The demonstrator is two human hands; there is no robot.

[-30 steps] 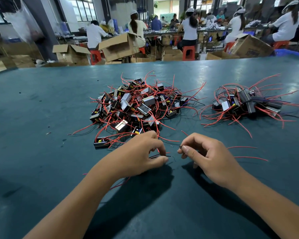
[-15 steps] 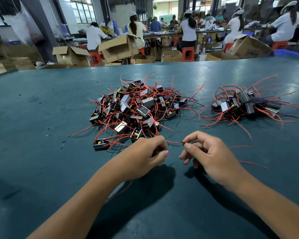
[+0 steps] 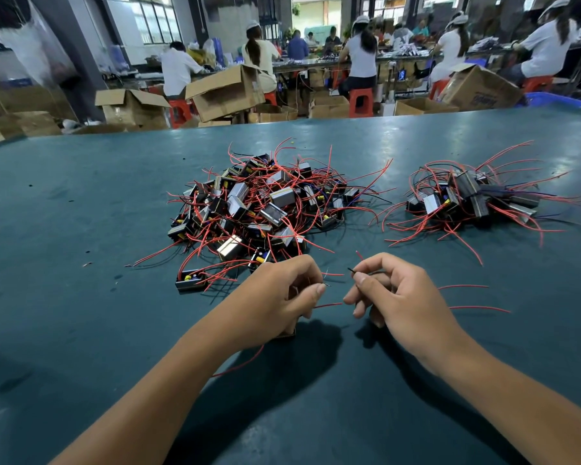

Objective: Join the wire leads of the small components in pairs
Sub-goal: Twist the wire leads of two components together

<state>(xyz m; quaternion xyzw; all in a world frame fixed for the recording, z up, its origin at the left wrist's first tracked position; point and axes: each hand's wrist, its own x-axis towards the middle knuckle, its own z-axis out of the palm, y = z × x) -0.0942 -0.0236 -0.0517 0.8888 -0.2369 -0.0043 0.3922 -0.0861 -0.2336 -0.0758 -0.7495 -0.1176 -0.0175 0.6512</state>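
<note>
Head view: hands (image 3: 342, 293) pinch thin black-tipped red leads (image 3: 329, 305).

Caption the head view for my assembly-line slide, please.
Left hand and right hand each pinch a wire lead above the table, two piles behind.

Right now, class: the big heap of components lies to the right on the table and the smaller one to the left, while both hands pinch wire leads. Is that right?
Not quite: the sides are swapped. The head view shows the big heap left of the smaller one on the table. Both the left hand and right hand do pinch wire leads.
</note>
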